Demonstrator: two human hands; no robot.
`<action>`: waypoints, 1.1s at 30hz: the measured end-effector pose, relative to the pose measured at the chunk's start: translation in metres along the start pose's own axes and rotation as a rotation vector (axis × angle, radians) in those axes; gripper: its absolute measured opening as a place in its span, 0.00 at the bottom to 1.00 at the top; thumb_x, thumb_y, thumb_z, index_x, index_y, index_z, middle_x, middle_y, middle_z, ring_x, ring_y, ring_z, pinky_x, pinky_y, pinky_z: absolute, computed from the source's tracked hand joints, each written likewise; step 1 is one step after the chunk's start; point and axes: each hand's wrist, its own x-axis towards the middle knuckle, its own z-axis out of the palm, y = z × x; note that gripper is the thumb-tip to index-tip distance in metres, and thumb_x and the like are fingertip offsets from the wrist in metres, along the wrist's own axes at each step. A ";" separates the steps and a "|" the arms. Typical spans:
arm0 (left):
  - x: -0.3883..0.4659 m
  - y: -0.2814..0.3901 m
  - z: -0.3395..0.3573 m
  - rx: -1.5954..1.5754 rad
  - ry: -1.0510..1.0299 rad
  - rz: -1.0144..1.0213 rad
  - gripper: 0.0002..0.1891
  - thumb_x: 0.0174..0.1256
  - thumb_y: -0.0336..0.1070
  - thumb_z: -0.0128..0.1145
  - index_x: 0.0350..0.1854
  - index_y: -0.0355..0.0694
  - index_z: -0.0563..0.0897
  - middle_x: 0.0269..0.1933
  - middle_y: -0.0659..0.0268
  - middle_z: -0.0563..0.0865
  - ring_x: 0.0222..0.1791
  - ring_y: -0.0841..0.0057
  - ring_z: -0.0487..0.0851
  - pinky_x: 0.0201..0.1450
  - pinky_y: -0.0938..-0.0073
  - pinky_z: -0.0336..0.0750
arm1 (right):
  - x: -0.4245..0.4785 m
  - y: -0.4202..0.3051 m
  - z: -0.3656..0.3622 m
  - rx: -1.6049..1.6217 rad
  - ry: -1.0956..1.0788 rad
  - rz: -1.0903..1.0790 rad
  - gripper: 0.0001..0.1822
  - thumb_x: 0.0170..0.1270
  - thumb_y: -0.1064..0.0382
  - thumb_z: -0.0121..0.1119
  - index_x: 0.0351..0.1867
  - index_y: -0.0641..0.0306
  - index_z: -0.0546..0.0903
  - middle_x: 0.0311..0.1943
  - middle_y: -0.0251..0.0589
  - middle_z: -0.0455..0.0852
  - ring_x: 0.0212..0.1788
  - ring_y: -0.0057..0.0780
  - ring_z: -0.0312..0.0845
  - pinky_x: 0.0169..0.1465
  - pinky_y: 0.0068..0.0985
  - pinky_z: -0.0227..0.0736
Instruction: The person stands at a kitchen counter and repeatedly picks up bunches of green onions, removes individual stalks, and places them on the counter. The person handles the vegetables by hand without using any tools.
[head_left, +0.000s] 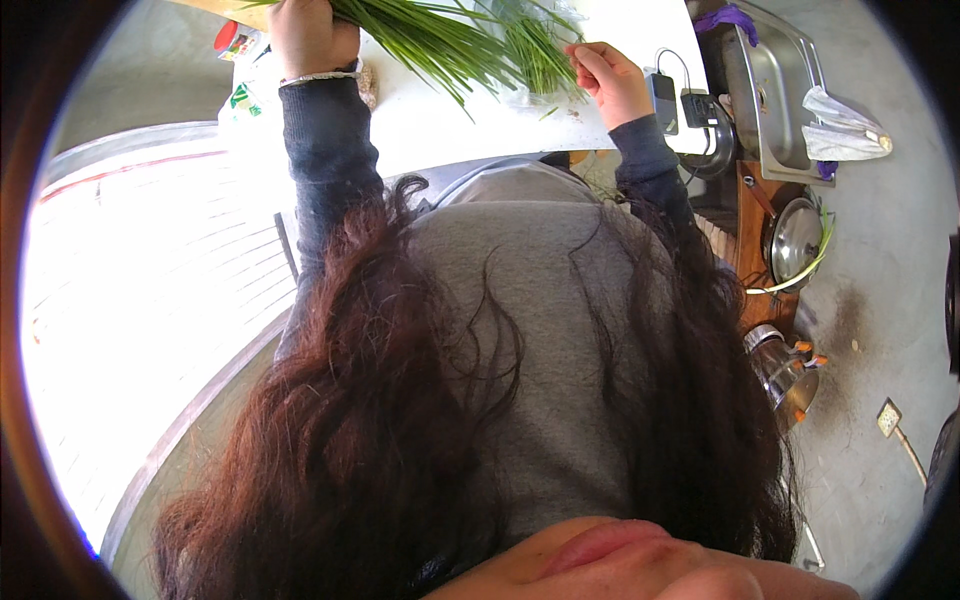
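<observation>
My left hand (315, 37) is closed around a bunch of long green chives (427, 45), at the top of the view. Their blades fan out to the right over the white tabletop (465, 131). A second heap of chives (536, 56) lies on a clear plastic bag (517, 96). At the right edge of that heap is my right hand (613, 82), thumb and forefinger brought together by the thin ends. Whether a strand is pinched between them is too small to tell. Small green and brown scraps (562, 115) lie just below the heap.
Black power adapters (699, 110) with a cable sit on the table's right edge. Beyond are a stainless steel sink (780, 82), a purple cloth (727, 22) and a lidded pan (796, 244). A red-lidded jar (234, 39) and a white plastic bag (244, 101) stand left.
</observation>
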 end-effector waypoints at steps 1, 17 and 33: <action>0.001 -0.002 -0.001 -0.034 0.006 -0.013 0.09 0.65 0.30 0.62 0.45 0.34 0.83 0.34 0.68 0.85 0.21 0.87 0.73 0.22 0.85 0.69 | -0.003 0.002 -0.004 0.017 0.026 0.028 0.11 0.69 0.60 0.58 0.46 0.64 0.83 0.36 0.30 0.86 0.34 0.15 0.78 0.40 0.15 0.71; 0.026 -0.018 -0.013 -0.060 0.012 -0.107 0.12 0.66 0.32 0.62 0.49 0.35 0.83 0.38 0.67 0.85 0.22 0.87 0.74 0.24 0.83 0.71 | -0.030 0.015 -0.023 -0.426 -0.182 0.073 0.21 0.68 0.64 0.56 0.62 0.59 0.75 0.35 0.36 0.86 0.35 0.16 0.79 0.42 0.18 0.77; 0.028 -0.014 -0.012 0.020 0.013 -0.036 0.11 0.66 0.32 0.61 0.49 0.35 0.82 0.38 0.69 0.84 0.21 0.89 0.74 0.22 0.88 0.70 | -0.016 0.025 -0.022 -0.030 0.001 0.236 0.14 0.71 0.59 0.56 0.52 0.64 0.83 0.39 0.33 0.87 0.34 0.14 0.77 0.45 0.13 0.74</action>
